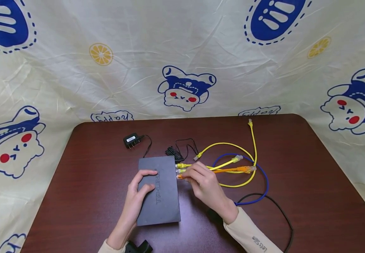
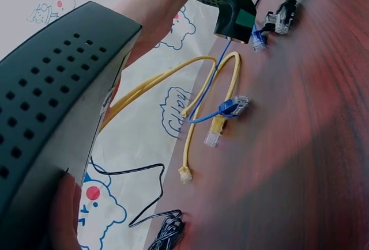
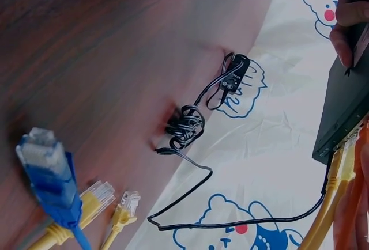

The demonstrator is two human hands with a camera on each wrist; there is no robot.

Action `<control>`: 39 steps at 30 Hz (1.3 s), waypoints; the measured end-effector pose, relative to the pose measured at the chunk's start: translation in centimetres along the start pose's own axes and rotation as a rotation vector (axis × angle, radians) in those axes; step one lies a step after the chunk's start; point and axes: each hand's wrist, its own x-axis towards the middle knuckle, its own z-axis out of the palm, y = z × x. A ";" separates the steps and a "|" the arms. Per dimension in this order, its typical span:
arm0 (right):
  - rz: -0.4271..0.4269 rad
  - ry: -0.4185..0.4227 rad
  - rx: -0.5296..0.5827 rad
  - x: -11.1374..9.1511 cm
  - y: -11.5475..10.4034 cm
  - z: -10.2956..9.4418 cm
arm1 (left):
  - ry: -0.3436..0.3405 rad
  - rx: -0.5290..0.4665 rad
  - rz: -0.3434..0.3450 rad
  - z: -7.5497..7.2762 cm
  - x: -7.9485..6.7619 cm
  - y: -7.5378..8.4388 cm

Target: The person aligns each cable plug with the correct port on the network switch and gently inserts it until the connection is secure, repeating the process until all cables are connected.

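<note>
A dark grey network switch [image 1: 166, 211], its row of ports facing right, is gripped along its left side by my left hand [image 1: 135, 198], with thumb and a finger on the top face. Two yellow cable plugs [image 1: 180, 165] sit at the ports. Just below them, my right hand [image 1: 207, 185] pinches an orange network cable [image 1: 225, 171] close to its end, which is right at the port row. The cable's other plug [image 1: 248, 169] points right, past the hand. In the right wrist view, the orange cable [image 3: 353, 207] runs beside the yellow ones at the switch.
A black power adapter [image 1: 133, 140] lies behind the switch, its cord bundled [image 1: 173, 152] near the ports. Right of the hands are looped yellow cables [image 1: 254, 151], a blue cable [image 1: 267, 182] and a black cable [image 1: 292, 225]. A patterned cloth [image 1: 138, 88] hangs behind the table.
</note>
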 end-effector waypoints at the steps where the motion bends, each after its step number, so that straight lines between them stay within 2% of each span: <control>1: 0.003 -0.006 0.001 0.0 0.0 0.0 | 0.003 -0.003 0.000 0.0 0.0 -0.1; 11: 0.036 -0.035 0.079 -0.5 -0.1 -0.8 | 0.034 -0.021 0.012 0.2 0.2 -0.5; 18: 0.108 -0.050 0.101 -1.3 0.0 -2.2 | 0.047 -0.049 0.007 0.1 0.4 -0.6; 27: 0.169 -0.028 0.107 -1.9 0.2 -3.6 | 0.053 -0.078 -0.003 0.0 0.4 -0.6; 39: 0.169 0.013 0.148 -2.8 0.4 -4.3 | 0.054 -0.091 -0.006 -0.1 0.5 -0.5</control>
